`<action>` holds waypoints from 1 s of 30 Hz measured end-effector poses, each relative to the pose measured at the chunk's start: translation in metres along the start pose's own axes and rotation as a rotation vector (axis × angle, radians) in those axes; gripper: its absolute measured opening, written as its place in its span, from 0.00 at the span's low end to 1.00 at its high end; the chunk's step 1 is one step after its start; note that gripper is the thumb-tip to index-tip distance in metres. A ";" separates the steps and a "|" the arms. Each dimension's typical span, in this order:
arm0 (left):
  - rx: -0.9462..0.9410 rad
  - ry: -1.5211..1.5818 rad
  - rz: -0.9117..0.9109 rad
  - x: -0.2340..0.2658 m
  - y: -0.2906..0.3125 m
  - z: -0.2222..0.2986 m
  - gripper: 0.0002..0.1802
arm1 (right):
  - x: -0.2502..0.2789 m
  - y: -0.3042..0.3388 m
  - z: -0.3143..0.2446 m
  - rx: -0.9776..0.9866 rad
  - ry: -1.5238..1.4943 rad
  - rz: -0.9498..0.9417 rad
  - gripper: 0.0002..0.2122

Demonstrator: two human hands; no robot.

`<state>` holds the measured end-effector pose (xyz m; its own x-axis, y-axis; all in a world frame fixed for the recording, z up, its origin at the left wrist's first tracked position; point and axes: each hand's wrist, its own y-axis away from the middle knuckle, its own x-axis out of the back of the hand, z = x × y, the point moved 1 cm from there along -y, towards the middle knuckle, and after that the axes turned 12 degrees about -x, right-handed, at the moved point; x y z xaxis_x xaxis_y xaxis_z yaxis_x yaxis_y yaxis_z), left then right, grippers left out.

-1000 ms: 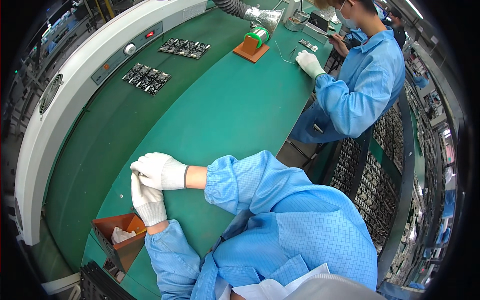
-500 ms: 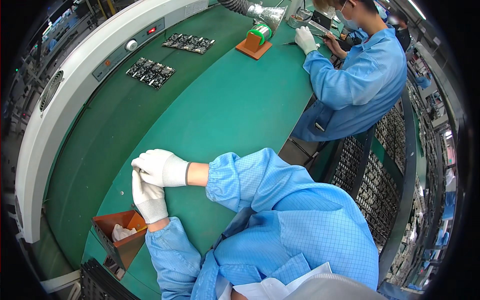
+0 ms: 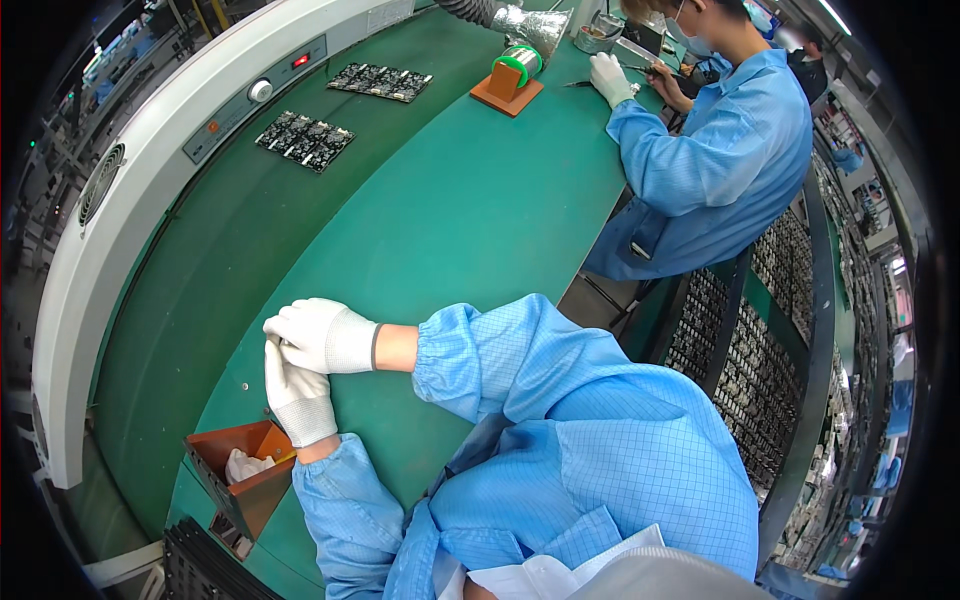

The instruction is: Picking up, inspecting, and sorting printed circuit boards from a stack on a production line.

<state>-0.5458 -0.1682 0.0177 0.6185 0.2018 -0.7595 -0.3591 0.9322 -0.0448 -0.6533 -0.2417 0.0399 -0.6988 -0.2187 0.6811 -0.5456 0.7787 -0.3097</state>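
Note:
Both of my hands wear white knitted gloves and rest together on the green worktop (image 3: 420,270). My right hand (image 3: 322,336) lies over the fingers of my left hand (image 3: 298,395), its own fingers bent round them. The left hand's fingertips are mostly hidden beneath it. I see no tool or part in either hand. Just below my left wrist stands an open brown bin (image 3: 215,455) with crumpled white material and something yellow inside. Beyond my hands, two black circuit board panels, a nearer one (image 3: 305,141) and a farther one (image 3: 380,82), lie on the dark green belt (image 3: 200,290).
A white curved housing (image 3: 75,290) with a knob borders the belt. A solder wire spool (image 3: 520,66) on a brown stand sits near a foil-wrapped duct (image 3: 535,30). At the far right a co-worker (image 3: 715,150) holds a tool. Racks of boards (image 3: 755,380) stand on the right.
The two board panels have shifted slightly to the right and away along the belt. My hands keep the same pose and place.

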 end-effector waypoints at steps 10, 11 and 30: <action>-0.001 0.014 0.018 0.007 0.001 0.005 0.23 | -0.007 -0.001 -0.004 0.003 0.004 0.035 0.09; -0.002 0.013 0.020 0.008 0.001 0.005 0.23 | -0.008 -0.001 -0.005 0.004 0.006 0.036 0.09; 0.000 0.023 0.005 0.025 -0.006 0.009 0.23 | -0.023 -0.006 -0.006 0.019 0.002 0.054 0.09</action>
<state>-0.5225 -0.1658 0.0048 0.6001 0.1996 -0.7747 -0.3627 0.9310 -0.0410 -0.6309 -0.2383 0.0298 -0.7263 -0.1757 0.6646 -0.5160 0.7781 -0.3582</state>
